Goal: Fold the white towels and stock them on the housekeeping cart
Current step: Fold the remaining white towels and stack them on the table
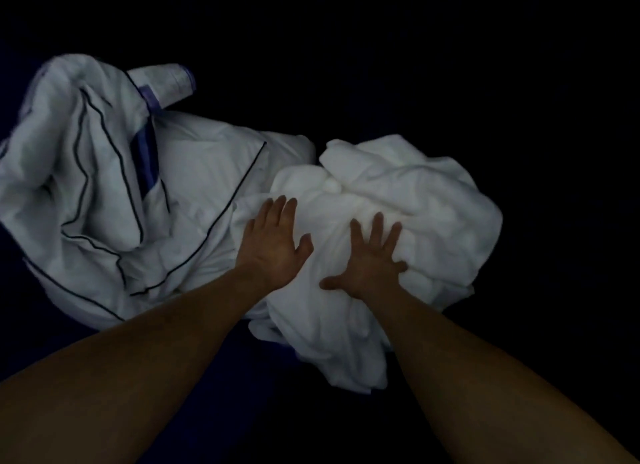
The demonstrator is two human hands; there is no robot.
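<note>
A crumpled heap of white towels lies in the middle of a very dark scene. My left hand rests flat on the heap's left side, fingers straight and together. My right hand presses on the heap a little to the right, fingers spread and thumb out to the left. Neither hand grips the cloth. No cart is visible.
To the left lies a rumpled white linen with thin dark piping, partly under the towel heap's edge. A pale roll with a purple band sits behind it. The surface beneath looks dark blue; everything around is too dark to make out.
</note>
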